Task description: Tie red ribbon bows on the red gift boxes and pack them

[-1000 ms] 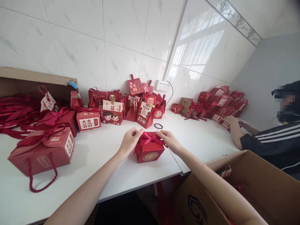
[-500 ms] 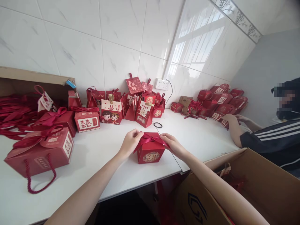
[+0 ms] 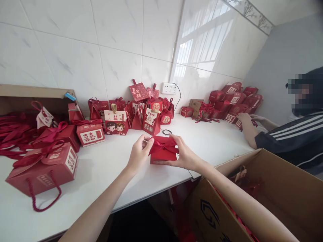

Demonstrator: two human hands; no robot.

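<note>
A small red gift box [image 3: 161, 156] with a red ribbon bow [image 3: 163, 145] tied across its top is between my hands above the white table. Its lid faces me more than its front, so the box looks tipped. My left hand [image 3: 140, 151] is closed at the box's left side, thumb and forefinger pinching the left end of the ribbon. Around the right side goes my right hand [image 3: 186, 154], the thumb low on the near face and the fingers at the far top edge. A black ring-shaped band [image 3: 166, 132] lies just behind the box, partly hidden.
Several decorated red boxes [image 3: 115, 126] stand along the tiled wall, and a larger corded box [image 3: 45, 168] sits left. A carton of red ribbons [image 3: 15, 119] is far left. An open cardboard carton [image 3: 285, 188] stands lower right. At right, a co-worker's hand [image 3: 246, 122] touches piled boxes.
My right hand has let go of the ribbon's right end and now grips the box itself. The box has tipped, hiding its gold front emblem. The view has shifted slightly.
</note>
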